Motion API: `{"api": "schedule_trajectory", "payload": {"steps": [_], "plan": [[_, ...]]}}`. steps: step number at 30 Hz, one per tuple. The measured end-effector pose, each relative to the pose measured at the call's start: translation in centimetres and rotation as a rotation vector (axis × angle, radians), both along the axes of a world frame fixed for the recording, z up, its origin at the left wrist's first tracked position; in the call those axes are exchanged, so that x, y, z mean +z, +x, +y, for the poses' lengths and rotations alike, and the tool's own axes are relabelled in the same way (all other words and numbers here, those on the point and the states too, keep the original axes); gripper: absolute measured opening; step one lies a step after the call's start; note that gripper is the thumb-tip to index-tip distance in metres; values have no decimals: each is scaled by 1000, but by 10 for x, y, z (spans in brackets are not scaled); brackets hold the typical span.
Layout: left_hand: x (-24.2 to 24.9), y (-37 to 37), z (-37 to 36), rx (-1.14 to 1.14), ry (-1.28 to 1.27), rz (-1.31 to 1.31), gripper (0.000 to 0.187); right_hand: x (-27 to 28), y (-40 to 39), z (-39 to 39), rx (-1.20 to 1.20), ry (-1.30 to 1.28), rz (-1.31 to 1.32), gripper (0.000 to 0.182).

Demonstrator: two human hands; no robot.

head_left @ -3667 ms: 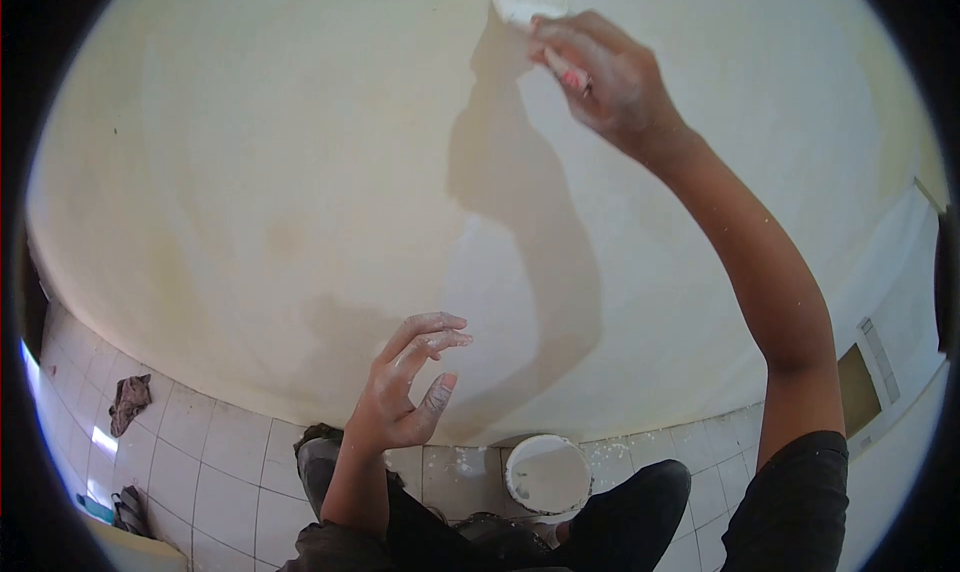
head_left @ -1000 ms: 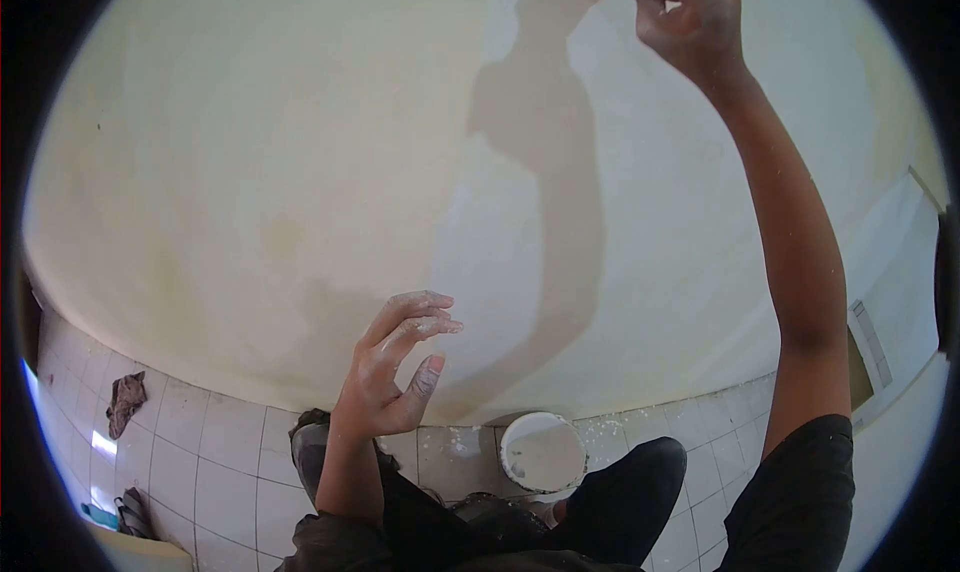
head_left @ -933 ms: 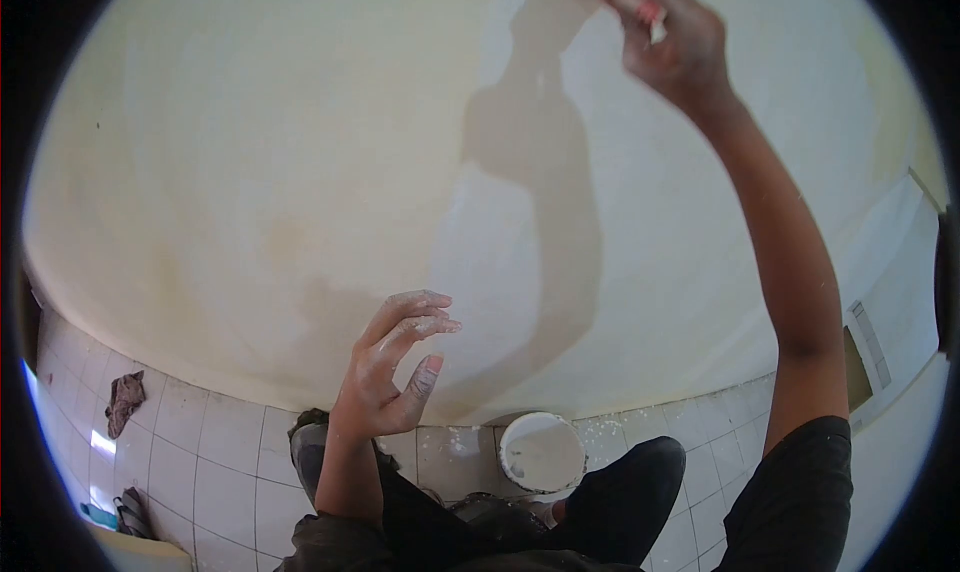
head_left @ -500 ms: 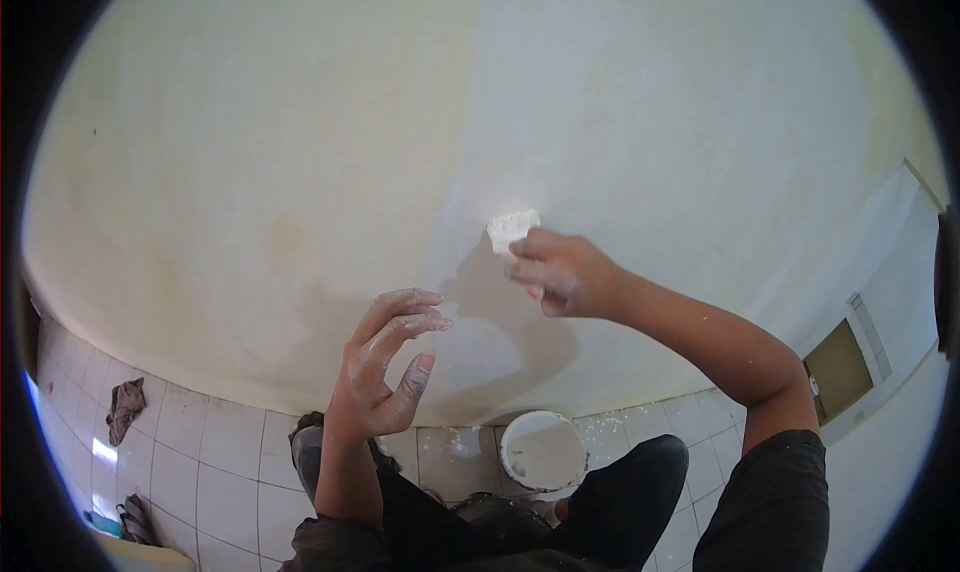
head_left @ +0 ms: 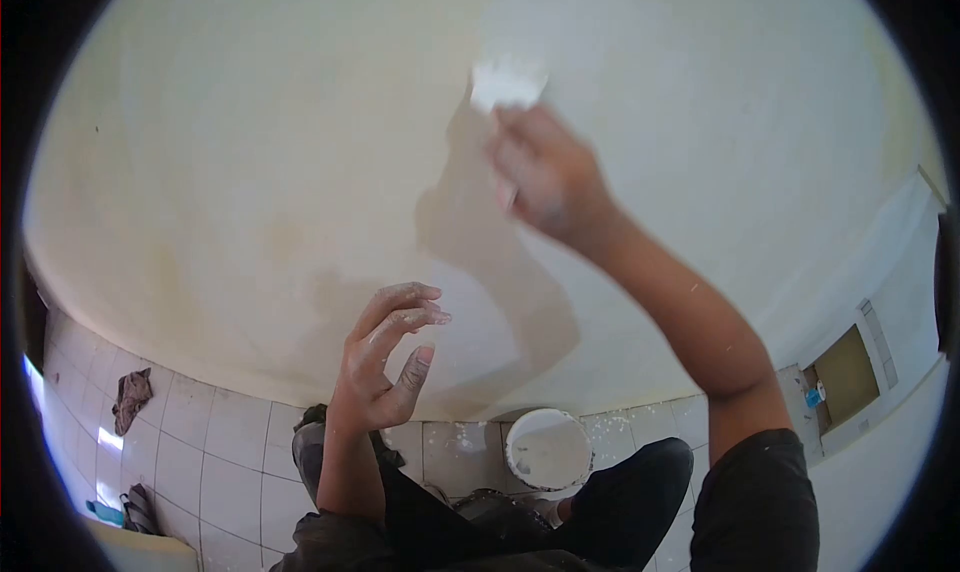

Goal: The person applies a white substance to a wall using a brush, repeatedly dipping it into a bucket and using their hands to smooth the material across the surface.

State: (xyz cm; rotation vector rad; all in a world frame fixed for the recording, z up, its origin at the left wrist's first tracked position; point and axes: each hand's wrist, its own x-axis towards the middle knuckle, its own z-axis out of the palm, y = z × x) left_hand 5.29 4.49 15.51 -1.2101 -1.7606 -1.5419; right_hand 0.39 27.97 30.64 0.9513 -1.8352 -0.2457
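My right hand (head_left: 555,177), slightly blurred, is closed around the handle of a wide paintbrush (head_left: 508,85). The brush's white head meets the wall (head_left: 260,162) high up, near the border between a cream area on the left and a whiter area on the right. My left hand (head_left: 385,357) is raised in front of the lower wall, holding nothing. Its fingers are curved and apart from the thumb, with whitish smears on them. A round white bucket (head_left: 548,413) with pale contents stands on the floor at the wall's foot, between my knees.
White specks dot the tiled floor (head_left: 230,469). A crumpled brown cloth (head_left: 131,400) lies at the left, with a dark item (head_left: 139,512) and a teal item (head_left: 104,513) nearer. At the right is a recessed opening (head_left: 845,380) with a small blue-and-white object (head_left: 815,395) beside it.
My right hand has moved the paintbrush upward along the wall, and that arm is stretched higher. My left hand has stayed almost in place.
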Motion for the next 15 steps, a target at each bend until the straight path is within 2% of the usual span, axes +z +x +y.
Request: {"api": "schedule_trajectory", "payload": {"steps": [5,8,11,15], "plan": [[-6,-4,2,35,13,31,24,-115,18,-12,64,-15,-286,28],[-10,-7,1,52,4,64,24,-157,29,-10,4,-87,-734,26],[-20,-8,12,68,97,9,23,-180,20,8,91,-175,-780,27],[-51,-21,27,123,299,-77,27,-116,-2,15,240,-426,-674,22]]}}
